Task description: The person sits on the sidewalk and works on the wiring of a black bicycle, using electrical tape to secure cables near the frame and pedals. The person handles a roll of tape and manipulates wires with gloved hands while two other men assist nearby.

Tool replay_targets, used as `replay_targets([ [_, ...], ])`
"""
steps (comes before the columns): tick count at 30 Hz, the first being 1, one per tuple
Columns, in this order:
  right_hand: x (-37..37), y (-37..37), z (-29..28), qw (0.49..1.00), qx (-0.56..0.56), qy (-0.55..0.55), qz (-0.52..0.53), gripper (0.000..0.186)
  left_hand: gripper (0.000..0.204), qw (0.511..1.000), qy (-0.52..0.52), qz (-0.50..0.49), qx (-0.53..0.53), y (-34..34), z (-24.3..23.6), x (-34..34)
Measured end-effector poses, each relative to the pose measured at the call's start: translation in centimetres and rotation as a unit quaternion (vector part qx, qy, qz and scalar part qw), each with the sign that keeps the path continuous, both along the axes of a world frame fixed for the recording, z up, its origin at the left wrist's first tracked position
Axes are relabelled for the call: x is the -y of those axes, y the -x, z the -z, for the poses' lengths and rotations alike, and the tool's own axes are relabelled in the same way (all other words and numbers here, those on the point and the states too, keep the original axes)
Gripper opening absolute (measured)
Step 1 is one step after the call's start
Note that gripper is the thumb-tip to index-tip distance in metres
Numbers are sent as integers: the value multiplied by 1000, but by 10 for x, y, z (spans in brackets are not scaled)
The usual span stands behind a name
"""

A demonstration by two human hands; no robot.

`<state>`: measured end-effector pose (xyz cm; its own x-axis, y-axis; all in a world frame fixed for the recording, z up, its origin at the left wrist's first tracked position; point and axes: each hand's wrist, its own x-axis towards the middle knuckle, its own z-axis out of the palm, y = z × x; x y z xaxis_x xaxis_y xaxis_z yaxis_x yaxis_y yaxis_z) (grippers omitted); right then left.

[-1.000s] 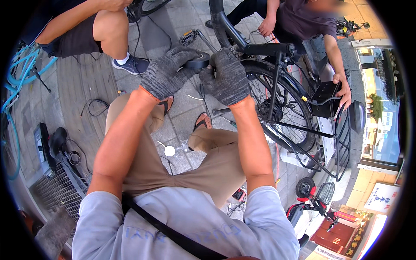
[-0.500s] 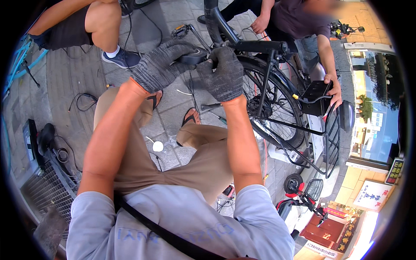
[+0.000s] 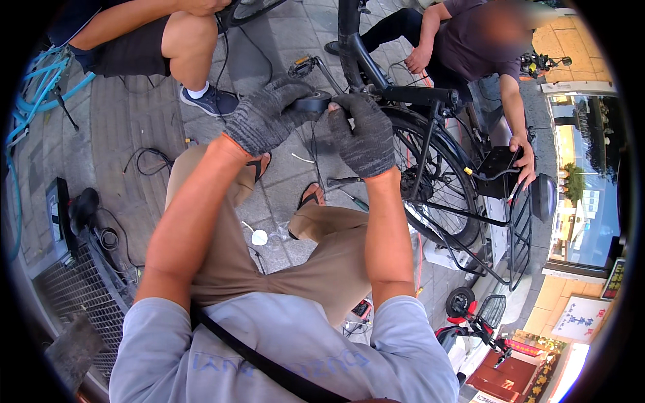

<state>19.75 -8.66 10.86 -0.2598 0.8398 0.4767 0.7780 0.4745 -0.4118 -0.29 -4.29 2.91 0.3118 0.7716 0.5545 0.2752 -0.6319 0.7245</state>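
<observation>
Filling the area from one to three o'clock, a black bicycle [image 3: 416, 93] is showing its frame, rear wheel and rack. Beyond it, a co-worker [image 3: 462, 41] is crouching at one o'clock and resting a bare hand [image 3: 523, 160] on a black box [image 3: 494, 163] between two and three o'clock, by the rack.

Nearer the middle, the wearer's gloved left hand [image 3: 263, 115] is reaching up to eleven o'clock, its fingers wrapping around a small object. The gloved right hand [image 3: 366, 136] is hanging at one o'clock, fingers partly curling; I cannot tell whether its fingertips are pinching anything.

The object is a black roll [image 3: 313, 102], perhaps tape, which is sitting at twelve o'clock. Compared with a second ago, the right hand is sitting slightly farther from it, towards four o'clock of the roll, so the left hand seems to be bearing it alone. Whether a strip is stretching between them is too small to tell.

On the paving [image 3: 274, 183], a green-handled screwdriver [image 3: 361, 203] is lying near the centre, and a small white disc [image 3: 259, 237] is lying towards eight o'clock.
</observation>
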Motion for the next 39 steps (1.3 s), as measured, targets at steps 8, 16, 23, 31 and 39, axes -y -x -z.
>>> replay_targets([
  [8,-21,7,14,993,-92,38,70,16,45,1000,19,17,15,19,-3,-4],
  [16,-63,-5,21,828,-507,228,74,19,46,897,293,148,297,30,-6,-6],
  [23,-116,51,-1,661,-666,337,73,17,53,820,329,140,446,68,-23,-11],
  [31,-174,114,-26,531,-711,451,-101,16,39,839,336,-2,428,106,-74,-16],
  [39,-183,141,-77,629,-635,435,-106,15,37,808,335,-7,485,120,-78,-23],
])
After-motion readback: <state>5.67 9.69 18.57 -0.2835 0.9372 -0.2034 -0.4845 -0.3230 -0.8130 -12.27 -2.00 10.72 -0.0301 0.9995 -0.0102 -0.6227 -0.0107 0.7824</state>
